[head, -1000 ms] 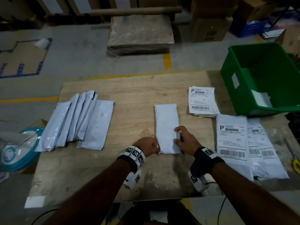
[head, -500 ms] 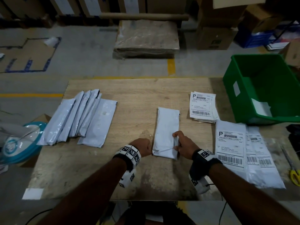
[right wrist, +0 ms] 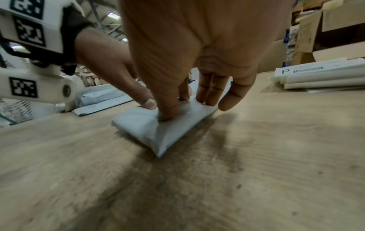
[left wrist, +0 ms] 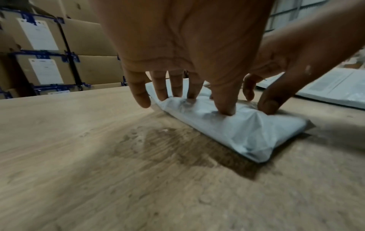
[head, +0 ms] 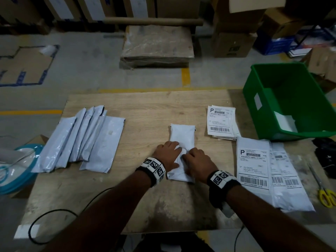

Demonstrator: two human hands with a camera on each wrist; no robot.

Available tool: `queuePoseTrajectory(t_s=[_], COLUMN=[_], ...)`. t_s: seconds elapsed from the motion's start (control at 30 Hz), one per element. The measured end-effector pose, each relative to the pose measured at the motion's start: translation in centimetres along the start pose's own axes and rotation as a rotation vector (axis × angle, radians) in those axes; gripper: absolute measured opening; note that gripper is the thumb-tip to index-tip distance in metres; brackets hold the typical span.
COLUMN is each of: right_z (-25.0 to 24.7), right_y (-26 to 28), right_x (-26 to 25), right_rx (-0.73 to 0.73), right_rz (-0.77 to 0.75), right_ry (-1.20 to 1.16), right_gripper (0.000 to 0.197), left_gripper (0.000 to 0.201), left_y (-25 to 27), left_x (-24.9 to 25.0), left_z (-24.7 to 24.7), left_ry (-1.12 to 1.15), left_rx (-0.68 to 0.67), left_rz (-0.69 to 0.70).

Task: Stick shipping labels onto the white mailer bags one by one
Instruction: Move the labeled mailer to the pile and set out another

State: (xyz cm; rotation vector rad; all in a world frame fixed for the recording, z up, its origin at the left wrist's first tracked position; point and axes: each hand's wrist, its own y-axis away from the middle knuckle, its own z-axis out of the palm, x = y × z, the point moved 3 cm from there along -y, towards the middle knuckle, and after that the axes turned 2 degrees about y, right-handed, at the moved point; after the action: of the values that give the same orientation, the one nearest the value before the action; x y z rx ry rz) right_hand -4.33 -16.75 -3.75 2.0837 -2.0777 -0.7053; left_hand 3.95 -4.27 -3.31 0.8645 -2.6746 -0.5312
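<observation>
Warehouse table: left hand, right hand grip flat, fingers straight, pressing unlabelled mailer bag smooth. Next, likely: peel label off stack, far right.

Unlabelled bags lie left of the centre bag; labels and bin right.

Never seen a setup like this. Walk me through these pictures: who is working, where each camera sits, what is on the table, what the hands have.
No machine here: a person works bare-handed, with a camera on the head and one on each wrist. The head view looks down at a wooden table. The left hand and right hand press straight fingers onto one white mailer bag; the wrist views show this from close up. Unlabelled bags lie to the left, a stack of shipping labels and labelled bags to the right, beside a green bin and yellow scissors.
</observation>
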Motion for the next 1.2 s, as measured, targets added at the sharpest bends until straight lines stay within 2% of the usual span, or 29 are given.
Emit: queuePoseTrajectory(t_s=[0.13, 0.23, 0.43, 0.6, 0.87, 1.0, 1.2], right_z=[-0.4, -1.1, 0.0, 0.9, 0.4, 0.2, 0.0], right_y=[0.0, -0.7, -2.2, -2.4, -1.8, -1.6, -2.0], right_x=[0.7, 0.9, 1.3, 1.8, 2.4, 2.8, 2.6], right_rx=[-0.017, 0.051, -0.023, -0.056, -0.119, -0.138, -0.169], right_rz=[-0.033, -0.031, 0.024, -0.018, 0.004, 0.01, 0.016], right_ry=[0.016, -0.045, 0.031, 0.134, 0.078, 0.11, 0.13], right_gripper=[0.049, 0.049, 0.086, 0.105, 0.129, 0.132, 0.134], left_gripper=[0.088, 0.104, 0.119, 0.124, 0.14, 0.149, 0.149], left_y=[0.1, 0.3, 0.0, -0.2, -0.8, -1.1, -0.8], left_x=[-0.3, -0.8, -1.3, -1.6, -2.1, -2.2, -2.2], left_z=[0.7, 1.1, 1.9, 2.7, 2.1, 2.3, 2.3], left_ry=[-0.014, -0.046, -0.052, -0.013, -0.105, -0.155, -0.142], left_rx=[-0.008, 0.003, -0.02, -0.049, -0.023, -0.065, -0.075], left_rz=[0.006, -0.002, -0.025, -0.055, -0.039, -0.046, -0.067])
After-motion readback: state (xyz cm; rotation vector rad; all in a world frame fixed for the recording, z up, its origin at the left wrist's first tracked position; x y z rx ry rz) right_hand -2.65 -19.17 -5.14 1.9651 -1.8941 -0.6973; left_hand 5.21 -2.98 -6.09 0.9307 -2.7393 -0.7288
